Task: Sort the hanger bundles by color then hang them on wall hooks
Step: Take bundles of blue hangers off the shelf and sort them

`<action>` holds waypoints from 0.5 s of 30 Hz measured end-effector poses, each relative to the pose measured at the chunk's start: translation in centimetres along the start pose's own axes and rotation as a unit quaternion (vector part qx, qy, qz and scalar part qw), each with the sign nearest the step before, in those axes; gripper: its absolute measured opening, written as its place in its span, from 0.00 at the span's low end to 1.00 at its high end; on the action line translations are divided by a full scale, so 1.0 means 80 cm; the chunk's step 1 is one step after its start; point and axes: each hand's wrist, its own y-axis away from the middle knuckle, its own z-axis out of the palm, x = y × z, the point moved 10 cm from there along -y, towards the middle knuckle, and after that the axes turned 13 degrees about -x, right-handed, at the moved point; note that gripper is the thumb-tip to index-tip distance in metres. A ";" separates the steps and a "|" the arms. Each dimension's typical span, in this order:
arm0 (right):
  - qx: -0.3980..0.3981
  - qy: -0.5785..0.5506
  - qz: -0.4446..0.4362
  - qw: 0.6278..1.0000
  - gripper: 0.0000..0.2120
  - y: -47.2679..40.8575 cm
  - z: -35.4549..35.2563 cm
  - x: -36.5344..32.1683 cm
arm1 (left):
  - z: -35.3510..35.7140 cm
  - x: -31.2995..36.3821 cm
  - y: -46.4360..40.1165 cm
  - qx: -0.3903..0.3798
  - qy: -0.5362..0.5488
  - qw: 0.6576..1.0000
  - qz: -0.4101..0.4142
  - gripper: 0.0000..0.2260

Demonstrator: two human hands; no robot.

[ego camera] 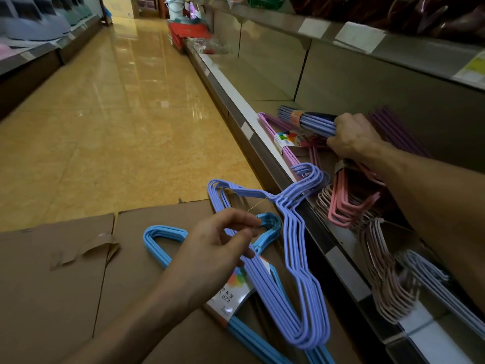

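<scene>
A periwinkle hanger bundle (294, 261) lies across a light blue hanger bundle (162, 245) on flattened cardboard (65, 285). My left hand (210, 248) pinches the thin tie string (258, 204) that runs to the periwinkle bundle's neck. My right hand (351, 137) is on the low shelf, closed around a second periwinkle bundle (307, 120) with an orange label. Beneath and beside it lie a purple-pink bundle (284, 145), a salmon pink bundle (346, 200), a pale beige-pink bundle (385, 282) and a dark purple bundle (399, 132).
The metal shelf edge (265, 143) with price strips runs diagonally between floor and shelf. An upper shelf (367, 40) overhangs it. A glossy tiled aisle (118, 114) stretches ahead, with red and white goods (183, 30) at the far end. Another pale hanger bundle (441, 287) lies at right.
</scene>
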 end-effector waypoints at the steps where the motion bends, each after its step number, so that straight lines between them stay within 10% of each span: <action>1: 0.010 0.004 -0.005 1.000 0.14 0.004 -0.001 -0.002 | -0.001 0.001 -0.001 -0.003 -0.008 1.000 0.002 0.08; 15: 0.049 0.049 -0.213 0.975 0.11 0.113 0.019 -0.124 | -0.089 0.000 0.020 0.107 0.079 0.991 -0.008 0.06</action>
